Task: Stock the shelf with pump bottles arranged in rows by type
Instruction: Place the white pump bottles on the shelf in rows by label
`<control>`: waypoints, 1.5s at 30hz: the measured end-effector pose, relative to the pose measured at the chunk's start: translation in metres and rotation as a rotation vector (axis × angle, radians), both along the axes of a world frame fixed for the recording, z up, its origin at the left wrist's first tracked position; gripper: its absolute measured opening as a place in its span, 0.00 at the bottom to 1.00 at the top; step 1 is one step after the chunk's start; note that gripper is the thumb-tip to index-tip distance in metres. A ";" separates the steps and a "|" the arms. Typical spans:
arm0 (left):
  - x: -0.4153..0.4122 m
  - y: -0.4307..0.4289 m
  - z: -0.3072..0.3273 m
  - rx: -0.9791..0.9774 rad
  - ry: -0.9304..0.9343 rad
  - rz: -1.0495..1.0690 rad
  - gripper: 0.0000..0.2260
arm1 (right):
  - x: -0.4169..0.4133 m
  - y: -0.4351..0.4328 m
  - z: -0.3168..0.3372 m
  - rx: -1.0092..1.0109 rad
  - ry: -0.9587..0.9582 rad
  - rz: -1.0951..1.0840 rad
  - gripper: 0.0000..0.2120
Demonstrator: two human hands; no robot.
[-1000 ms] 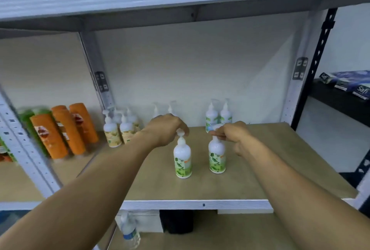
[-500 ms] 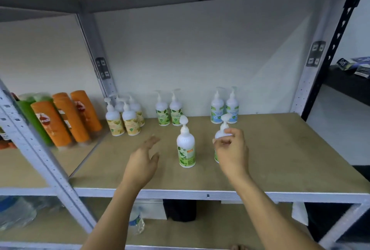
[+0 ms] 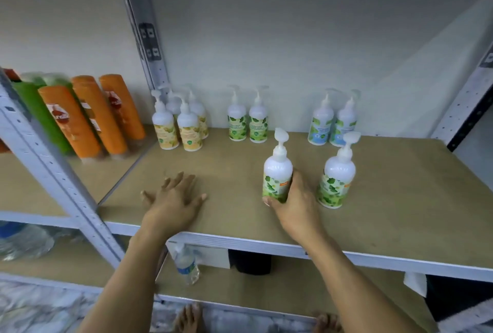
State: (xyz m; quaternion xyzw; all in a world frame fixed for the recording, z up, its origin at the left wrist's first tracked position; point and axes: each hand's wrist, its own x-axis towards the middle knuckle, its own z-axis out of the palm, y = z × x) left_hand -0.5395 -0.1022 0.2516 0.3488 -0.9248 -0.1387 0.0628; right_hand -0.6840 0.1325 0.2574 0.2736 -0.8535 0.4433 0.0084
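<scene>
While upright on the shelf (image 3: 394, 199), green-label pump bottle (image 3: 277, 172) in curled right hand (image 3: 297, 210) fingers (image 3: 296, 184); left hand (image 3: 173, 200) fingers (image 3: 177, 180) spread.

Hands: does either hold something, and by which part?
The right hand grips the white green-labelled pump bottle by its lower body; left hand holds nothing.

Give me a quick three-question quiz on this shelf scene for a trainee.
1. True or false: the left hand holds a bottle.
2. What does the right hand grip? A. a front green-label bottle; B. a blue-label bottle at the back; C. an orange bottle.
3. Fill in: ___ yellow-label bottles stand at the back.
Key: 1 false; 2 A; 3 four.
</scene>
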 end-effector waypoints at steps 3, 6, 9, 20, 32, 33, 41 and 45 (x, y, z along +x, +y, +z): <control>0.008 -0.014 -0.004 0.012 0.003 0.046 0.31 | -0.001 -0.010 -0.001 -0.012 -0.006 -0.026 0.30; 0.014 -0.025 -0.006 0.003 0.015 0.098 0.32 | -0.003 -0.023 0.002 -0.035 -0.023 -0.023 0.30; 0.019 -0.036 -0.008 0.053 0.032 0.110 0.35 | -0.011 -0.050 0.007 -0.046 -0.034 0.008 0.31; 0.017 -0.032 -0.011 -0.010 -0.005 0.101 0.29 | -0.070 -0.160 0.008 -0.069 -0.064 0.036 0.30; 0.013 -0.034 -0.012 -0.017 0.021 0.123 0.27 | -0.097 -0.186 -0.009 -0.169 -0.026 -0.002 0.34; 0.012 -0.033 -0.012 -0.016 0.022 0.130 0.27 | -0.096 -0.188 -0.010 -0.182 -0.006 -0.039 0.36; 0.010 -0.027 -0.010 -0.035 0.031 0.155 0.26 | -0.081 -0.209 -0.008 0.000 0.152 -0.252 0.45; 0.009 -0.028 -0.009 -0.037 0.028 0.161 0.26 | -0.091 -0.209 -0.014 -0.056 0.068 -0.208 0.41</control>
